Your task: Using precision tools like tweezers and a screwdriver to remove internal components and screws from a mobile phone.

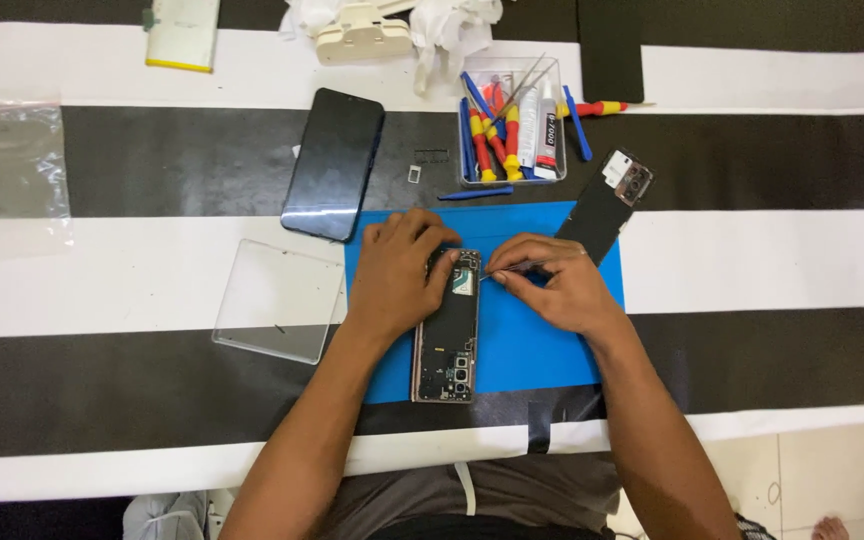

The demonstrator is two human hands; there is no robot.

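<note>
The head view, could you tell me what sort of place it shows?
Probably a phone repair bench: an opened phone with exposed internals lies on a blue work mat, beside a clear plastic tray of red, yellow and blue screwdrivers and a detached black back cover.

The scene was evenly and fairly brightly lit from overhead, with soft, short shadows. White stripes of the table cover (102, 275) looked near blown out. A pale sheen lay across the dark phone screen (333, 165) at eleven o'clock and the clear plastic sheet (277, 300) at nine. Focus was moderate; small tools in the tray (512, 130) at twelve o'clock looked soft. Edges showed slight bowing.
</note>
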